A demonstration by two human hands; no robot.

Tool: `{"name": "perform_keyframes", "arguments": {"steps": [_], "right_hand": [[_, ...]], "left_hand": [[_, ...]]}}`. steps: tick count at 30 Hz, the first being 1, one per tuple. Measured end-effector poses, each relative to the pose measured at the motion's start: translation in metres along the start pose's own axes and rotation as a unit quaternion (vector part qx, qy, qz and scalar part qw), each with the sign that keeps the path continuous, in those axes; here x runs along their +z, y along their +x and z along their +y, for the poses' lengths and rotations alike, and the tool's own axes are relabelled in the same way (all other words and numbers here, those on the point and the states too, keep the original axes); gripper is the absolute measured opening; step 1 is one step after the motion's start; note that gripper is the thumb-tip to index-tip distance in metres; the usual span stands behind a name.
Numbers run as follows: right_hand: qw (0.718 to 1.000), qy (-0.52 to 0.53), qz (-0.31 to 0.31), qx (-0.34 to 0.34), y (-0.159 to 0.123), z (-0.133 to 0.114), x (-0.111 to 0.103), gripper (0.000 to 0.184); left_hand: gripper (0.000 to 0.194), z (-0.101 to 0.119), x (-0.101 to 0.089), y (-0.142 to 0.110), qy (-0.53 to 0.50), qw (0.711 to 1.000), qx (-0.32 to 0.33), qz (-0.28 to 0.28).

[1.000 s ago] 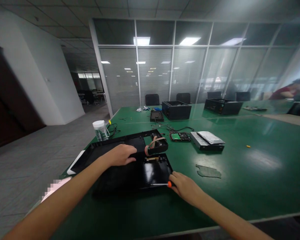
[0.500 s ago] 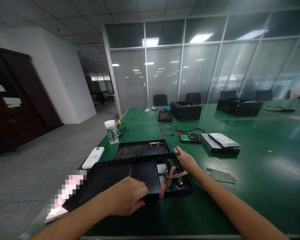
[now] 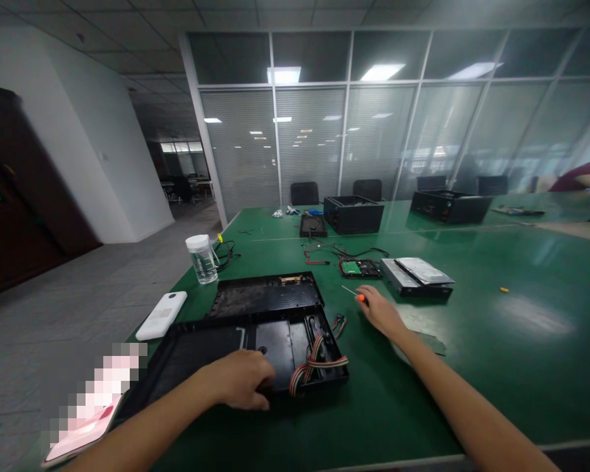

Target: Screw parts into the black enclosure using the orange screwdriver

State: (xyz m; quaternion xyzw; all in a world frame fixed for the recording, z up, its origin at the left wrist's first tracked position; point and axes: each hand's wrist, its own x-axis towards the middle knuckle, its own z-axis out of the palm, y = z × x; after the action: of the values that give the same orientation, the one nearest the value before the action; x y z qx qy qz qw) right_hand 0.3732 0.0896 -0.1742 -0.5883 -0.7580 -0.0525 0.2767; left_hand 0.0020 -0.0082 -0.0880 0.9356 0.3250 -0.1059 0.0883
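My left hand (image 3: pixel 240 380) is closed over the near edge of a black computer case panel (image 3: pixel 196 351), a shallow tray-like part lying on the table. Striped ribbon cables (image 3: pixel 311 368) are bunched at this panel's right end, beside the hand. Behind it and against its far edge lies a second black panel (image 3: pixel 260 295) with a brass-coloured strip near its far right corner. In my right hand (image 3: pixel 379 311), right of both panels, is a screwdriver (image 3: pixel 351 292) with an orange collar. Its thin shaft points up and left, apart from the panels.
A hard drive (image 3: pixel 360 268) and a silver-black optical drive (image 3: pixel 416 278) lie beyond my right hand. A clear bottle (image 3: pixel 204 262) and a white phone (image 3: pixel 162 316) stand near the table's left edge. Farther back are two black computer cases (image 3: pixel 354 215) (image 3: pixel 451 207).
The ribbon-cabled panel has come nearer to me with my left hand, and the second panel now lies behind it. My right hand with the screwdriver has moved away from the panels to the right.
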Motion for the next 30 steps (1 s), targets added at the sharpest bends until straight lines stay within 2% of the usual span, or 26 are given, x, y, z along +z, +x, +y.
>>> {"name": "perform_keyframes", "arguments": {"steps": [2,4,6,9,12,15,17,23,28,30], "right_hand": [[0.995,0.066,-0.013,-0.068,0.002,-0.014,0.006,0.032],[0.987,0.106,-0.039,-0.112,0.001,-0.028,0.01,0.031],[0.985,0.113,-0.063,-0.116,-0.001,-0.037,0.012,0.03],[0.983,0.09,-0.102,-0.125,-0.006,-0.042,0.008,0.028],[0.977,0.052,-0.135,-0.159,-0.01,-0.04,-0.002,0.026],[0.974,-0.022,-0.167,-0.15,-0.01,-0.037,-0.011,0.021],[0.973,-0.049,-0.178,-0.137,-0.008,-0.038,-0.014,0.021],[0.98,0.095,-0.116,-0.131,-0.005,-0.055,-0.01,0.03],[0.992,0.11,-0.039,-0.042,-0.002,-0.064,-0.003,0.033],[0.989,0.14,-0.054,-0.009,-0.001,-0.068,-0.002,0.037]], "left_hand": [[0.029,-0.019,-0.01,0.012,-0.03,0.999,0.002,0.015],[0.027,-0.04,-0.016,0.03,-0.016,0.995,0.015,0.094],[0.023,-0.058,-0.013,0.052,0.055,0.985,0.023,0.163],[0.013,-0.078,0.0,0.081,0.162,0.969,0.053,0.181],[0.013,-0.086,0.01,0.097,0.221,0.952,0.097,0.185],[0.013,-0.088,0.011,0.099,0.251,0.939,0.138,0.188],[0.011,-0.085,0.009,0.096,0.258,0.936,0.141,0.191],[0.007,-0.068,-0.002,0.097,0.184,0.958,0.067,0.209],[0.01,-0.051,-0.005,0.117,0.133,0.966,0.061,0.214],[0.012,-0.047,-0.003,0.127,0.122,0.967,0.055,0.218]]}}
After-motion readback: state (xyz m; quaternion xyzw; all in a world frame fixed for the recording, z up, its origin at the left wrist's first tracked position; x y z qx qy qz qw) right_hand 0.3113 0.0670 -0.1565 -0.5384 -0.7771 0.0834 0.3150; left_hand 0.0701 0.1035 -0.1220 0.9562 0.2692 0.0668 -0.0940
